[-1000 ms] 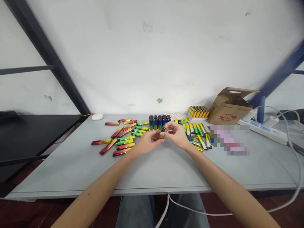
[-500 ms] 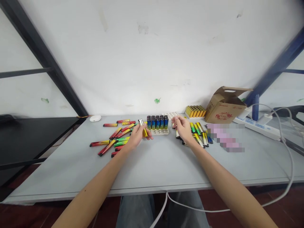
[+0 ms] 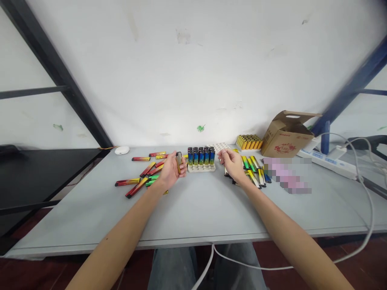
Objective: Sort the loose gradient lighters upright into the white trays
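Note:
Held upright in my left hand (image 3: pixel 172 169) is a shiny gold-and-silver tube (image 3: pixel 179 161), with my fingers wrapped around it. Just to its right stands a white holed tray (image 3: pixel 202 168) carrying rows of blue-and-yellow tubes with black tops (image 3: pixel 201 156). Over the right side, my right hand (image 3: pixel 231 163) has its fingers curled and closed; whatever lies between the fingertips is too small to make out. Beneath and beside it lies a pile of green, yellow and white shiny tubes (image 3: pixel 252 175). Red-and-gold tubes (image 3: pixel 136 188) are scattered to the left of my left hand, some green ones among them.
At the back, another white holed tray (image 3: pixel 218 147) lies near a block of yellow-orange cylinders (image 3: pixel 249 141). An opened cardboard box (image 3: pixel 282 139) stands behind on the right, with a white power strip (image 3: pixel 329 161) and cables. A small white case (image 3: pixel 121 150) sits at the back left.
My left hand has shifted slightly left and turned with the tube, so that its palm side shows more and the tube stands more upright. My right hand has barely moved.

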Demonstrator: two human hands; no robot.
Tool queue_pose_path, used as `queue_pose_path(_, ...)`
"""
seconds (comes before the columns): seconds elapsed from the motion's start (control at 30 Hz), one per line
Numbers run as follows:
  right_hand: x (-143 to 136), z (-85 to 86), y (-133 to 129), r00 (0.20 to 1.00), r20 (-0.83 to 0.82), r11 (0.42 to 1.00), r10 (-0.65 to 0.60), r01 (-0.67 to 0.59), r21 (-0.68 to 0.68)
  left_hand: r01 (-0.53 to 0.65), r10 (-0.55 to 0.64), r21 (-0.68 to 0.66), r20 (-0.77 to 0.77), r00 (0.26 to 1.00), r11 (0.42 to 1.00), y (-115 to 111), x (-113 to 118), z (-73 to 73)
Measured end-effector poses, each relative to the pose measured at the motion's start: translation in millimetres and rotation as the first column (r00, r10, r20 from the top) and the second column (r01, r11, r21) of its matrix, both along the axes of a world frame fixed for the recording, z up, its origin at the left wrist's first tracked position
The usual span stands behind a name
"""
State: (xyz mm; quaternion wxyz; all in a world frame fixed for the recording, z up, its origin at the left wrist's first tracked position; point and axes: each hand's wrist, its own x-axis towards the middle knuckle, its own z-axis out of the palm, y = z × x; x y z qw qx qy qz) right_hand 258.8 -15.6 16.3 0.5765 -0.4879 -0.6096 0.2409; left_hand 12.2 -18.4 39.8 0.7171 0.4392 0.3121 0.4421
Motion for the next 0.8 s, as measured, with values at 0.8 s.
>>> queue_pose_path(0.8, -0.4, 1.5, -1.9, 1.000, 0.025, 1.000, -0.010, 0.009, 0.000, -0.013, 0.013, 0.001, -0.024, 1.000, 1.000, -2.3, 6.8, -6.5)
